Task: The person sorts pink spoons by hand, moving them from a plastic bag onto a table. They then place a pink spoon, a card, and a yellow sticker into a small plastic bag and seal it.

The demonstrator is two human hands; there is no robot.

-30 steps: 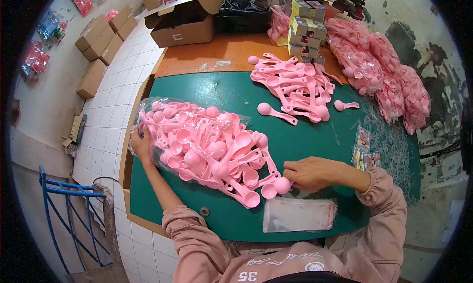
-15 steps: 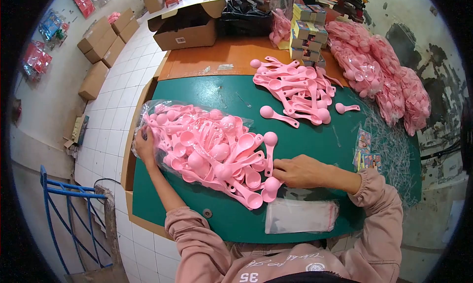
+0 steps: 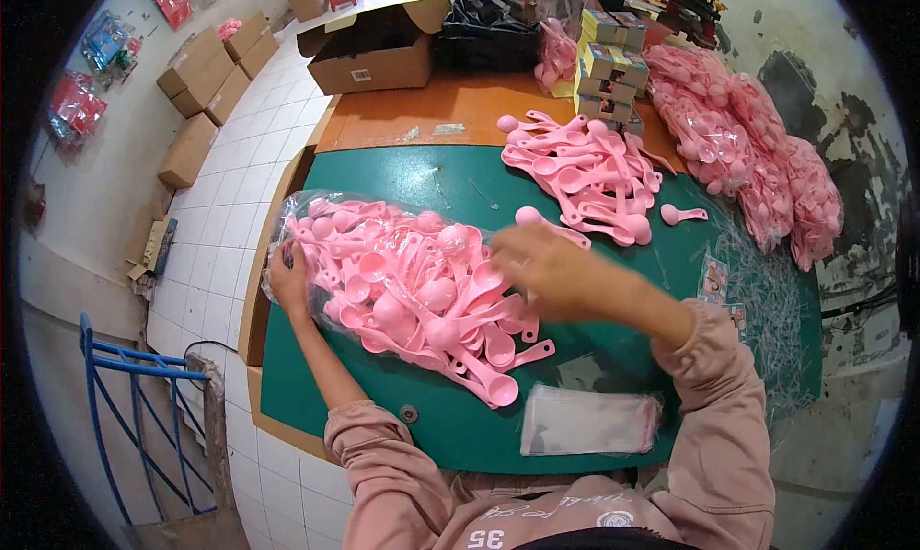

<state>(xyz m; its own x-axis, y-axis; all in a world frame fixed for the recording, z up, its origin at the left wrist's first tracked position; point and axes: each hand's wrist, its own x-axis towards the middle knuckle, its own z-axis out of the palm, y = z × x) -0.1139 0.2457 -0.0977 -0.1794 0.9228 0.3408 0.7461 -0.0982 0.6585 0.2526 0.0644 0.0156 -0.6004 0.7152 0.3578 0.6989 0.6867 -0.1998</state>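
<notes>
pink spoons [image 3: 442, 334] fill bag [image 3: 299, 205] clutched by left grip [image 3: 289, 280]; right grip [image 3: 551, 270] blurred, can't tell.

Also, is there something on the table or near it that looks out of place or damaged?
Yes. One scoop lies apart, right of the loose pile. Clear plastic scraps are strewn over the table's right side, like waste. The wall beyond looks damaged, with dark, flaking patches.

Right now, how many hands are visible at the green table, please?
2: the left hand holds the left end of the clear bag of pink scoops; the right hand, blurred, is near the scoops' right side. No other hand shows; none seems hidden.
</notes>
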